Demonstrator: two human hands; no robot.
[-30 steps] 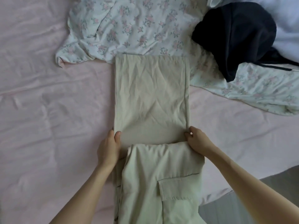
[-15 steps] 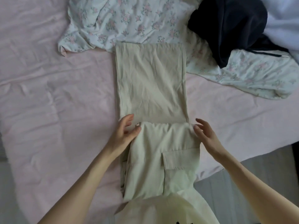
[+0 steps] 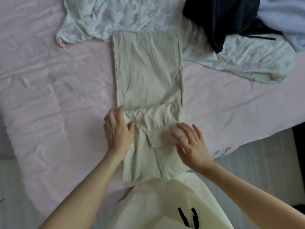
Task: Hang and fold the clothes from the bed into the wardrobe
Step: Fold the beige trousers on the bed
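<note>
Beige cargo trousers (image 3: 148,68) lie flat on the pink bed sheet (image 3: 49,96), legs pointing away from me, the near part folded over with its pocket flap (image 3: 158,138) on top. My left hand (image 3: 117,129) lies flat on the left edge of that fold, fingers straight. On the right side, my right hand (image 3: 189,144) presses the cloth beside the pocket flap with spread fingers; its fingertips are blurred.
A white floral garment (image 3: 115,15) lies crumpled beyond the trousers. A dark navy garment (image 3: 221,22) sits on it at the far right, beside pale blue cloth (image 3: 283,19). The bed's near edge (image 3: 231,149) and grey floor (image 3: 257,162) are at the right.
Both hands let go of the fold's upper corners and slid back toward me onto the folded part. They now lie flat on it. The view tilted down.
</note>
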